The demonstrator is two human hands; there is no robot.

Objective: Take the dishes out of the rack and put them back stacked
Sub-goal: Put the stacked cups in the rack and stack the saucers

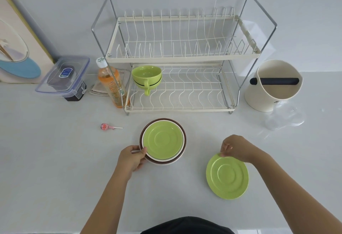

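While the rack's upper tier stands bare, the saucers are being gathered into one stack on the counter.

Item: left hand [132, 157], fingers curled round the near-left rim of the plate stack [180, 155], steadying it; the stack reads as a brown plate beneath, a cream plate on it, and a green saucer [163, 142] on top. Item: right hand [236, 148], pinching the far edge of a second green saucer [227, 176], which lies apart to the right of the stack. Item: dish rack [182, 59], two tiers, behind the stack; two green cups [146, 75] nested at the left of its lower tier. Step in hand, as judged: stacking. Next move calls for carrying the second saucer across and seating it centred on the first, then lifting the stack level into the rack.
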